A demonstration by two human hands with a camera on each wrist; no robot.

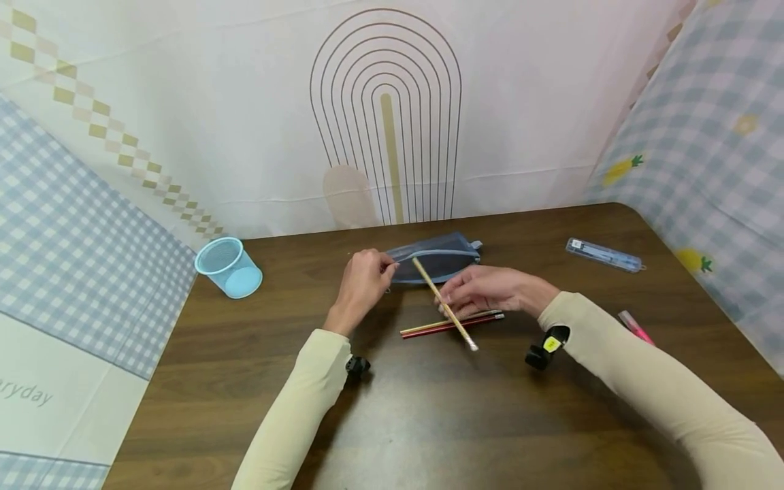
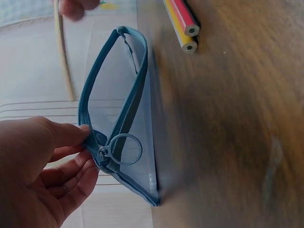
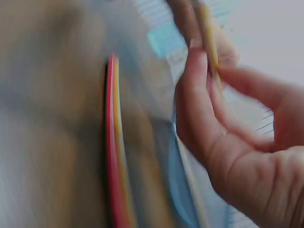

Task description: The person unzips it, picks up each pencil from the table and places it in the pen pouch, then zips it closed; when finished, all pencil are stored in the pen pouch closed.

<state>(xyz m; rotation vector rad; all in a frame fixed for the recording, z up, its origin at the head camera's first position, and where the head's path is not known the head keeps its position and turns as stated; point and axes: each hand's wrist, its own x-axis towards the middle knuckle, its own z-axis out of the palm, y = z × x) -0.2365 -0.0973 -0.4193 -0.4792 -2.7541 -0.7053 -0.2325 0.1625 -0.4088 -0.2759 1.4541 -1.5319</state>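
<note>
A blue mesh zip pencil case [image 1: 437,262] lies near the back of the table, its zip open. My left hand [image 1: 366,282] pinches the case's left end; in the left wrist view its zip pull ring [image 2: 126,149] hangs beside my fingers [image 2: 71,135]. My right hand [image 1: 486,289] holds a yellow pencil [image 1: 450,313] between thumb and fingers, tilted above the table in front of the case. Below it, a red pencil [image 1: 429,331] and another yellow pencil [image 1: 416,327] lie side by side on the table.
A light blue mesh pen cup [image 1: 235,269] stands at the back left. A slim translucent blue box [image 1: 605,255] lies at the back right. A pink marker [image 1: 637,328] is partly behind my right sleeve. Fabric walls border the wooden table [image 1: 429,422].
</note>
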